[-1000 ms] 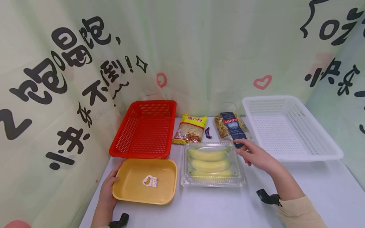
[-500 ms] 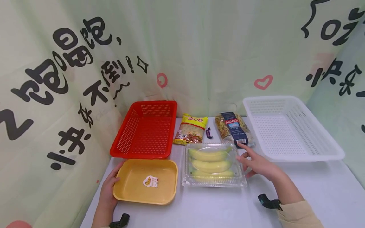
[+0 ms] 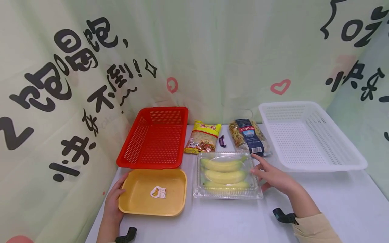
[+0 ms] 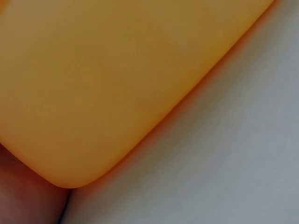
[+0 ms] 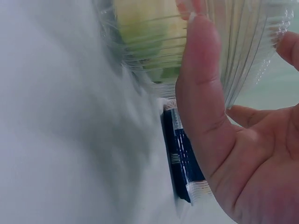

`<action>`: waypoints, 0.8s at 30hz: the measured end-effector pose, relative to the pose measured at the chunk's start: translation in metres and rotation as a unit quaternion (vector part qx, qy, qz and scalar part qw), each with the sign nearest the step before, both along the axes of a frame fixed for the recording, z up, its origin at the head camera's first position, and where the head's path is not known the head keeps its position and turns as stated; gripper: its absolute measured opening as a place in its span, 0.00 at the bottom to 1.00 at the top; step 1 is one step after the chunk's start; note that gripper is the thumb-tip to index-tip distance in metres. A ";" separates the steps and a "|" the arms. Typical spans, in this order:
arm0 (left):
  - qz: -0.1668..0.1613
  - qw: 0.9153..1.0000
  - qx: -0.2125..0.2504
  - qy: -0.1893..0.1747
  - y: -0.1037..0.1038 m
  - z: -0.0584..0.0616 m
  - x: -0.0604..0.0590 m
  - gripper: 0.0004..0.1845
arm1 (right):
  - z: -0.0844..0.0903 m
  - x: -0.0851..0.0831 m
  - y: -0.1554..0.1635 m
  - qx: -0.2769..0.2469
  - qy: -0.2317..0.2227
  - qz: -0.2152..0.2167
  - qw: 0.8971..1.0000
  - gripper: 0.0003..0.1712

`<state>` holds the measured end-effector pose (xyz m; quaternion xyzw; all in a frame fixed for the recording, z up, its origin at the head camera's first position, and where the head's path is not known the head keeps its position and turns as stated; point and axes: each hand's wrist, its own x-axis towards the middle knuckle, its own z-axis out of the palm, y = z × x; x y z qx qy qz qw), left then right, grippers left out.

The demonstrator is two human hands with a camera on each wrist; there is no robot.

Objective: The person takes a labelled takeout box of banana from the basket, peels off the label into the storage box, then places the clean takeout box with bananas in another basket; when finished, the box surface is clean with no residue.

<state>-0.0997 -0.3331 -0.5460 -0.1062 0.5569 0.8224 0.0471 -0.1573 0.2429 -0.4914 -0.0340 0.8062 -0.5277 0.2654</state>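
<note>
My left hand [image 3: 114, 199] holds the left side of a yellow plastic basin [image 3: 136, 202], thumb at the rim. A banana sticker [image 3: 158, 192] lies on the basin's floor. In the left wrist view the basin's outer wall [image 4: 103, 93] fills much of the picture. My right hand [image 3: 275, 175] grips the right side of a clear plastic clamshell box [image 3: 227, 195] of bananas [image 3: 225, 176]. The thumb [image 5: 202, 70] lies against the box's ribbed side in the right wrist view, with other fingers at its far edge. One fingertip reaches the near end of an AGNESI pasta bag [image 3: 247, 133].
A red basket [image 3: 152, 164] stands behind the basin. Between it and the pasta bag lie a yellow-topped pasta packet [image 3: 203, 136] and a small purple-wrapped sweet [image 3: 222, 141]. At the right is a white basket [image 3: 322, 167]. A printed curtain [image 3: 218, 60] backs the white table.
My right hand has drawn back from over the pasta bag's end and settled at the box's right side. The basin has shifted slightly left with my left hand on it.
</note>
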 end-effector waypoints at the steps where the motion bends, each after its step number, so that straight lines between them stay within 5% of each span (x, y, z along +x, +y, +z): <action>1: -0.004 1.000 0.005 0.006 0.000 0.000 0.000 0.30 | 0.000 0.000 0.000 -0.002 -0.001 -0.001 1.000 0.46; 7: -0.032 0.999 0.023 0.029 -0.005 0.006 0.003 0.29 | 0.000 0.002 0.000 -0.008 -0.012 -0.003 1.000 0.46; 10: 0.024 0.998 -0.052 -0.020 -0.003 0.016 0.003 0.27 | -0.001 0.002 -0.001 -0.011 -0.015 -0.007 1.000 0.46; 12: 0.075 0.985 -0.140 -0.066 0.000 0.026 0.002 0.26 | -0.002 0.001 -0.001 -0.012 -0.014 -0.008 1.000 0.47; 16: 0.147 0.943 -0.279 -0.109 0.014 0.047 0.004 0.26 | -0.002 0.002 -0.002 -0.011 -0.019 -0.014 1.000 0.47; 18: 0.164 0.932 -0.310 -0.097 0.024 0.059 0.006 0.27 | -0.002 0.002 -0.002 -0.008 -0.021 -0.017 1.000 0.47; 20: 0.169 0.929 -0.321 -0.069 0.037 0.071 0.008 0.25 | -0.002 0.002 -0.002 -0.006 -0.022 -0.018 1.000 0.47; 24: 0.128 0.935 -0.329 0.021 0.068 0.089 0.008 0.20 | -0.003 0.003 -0.001 -0.005 -0.021 -0.020 1.000 0.47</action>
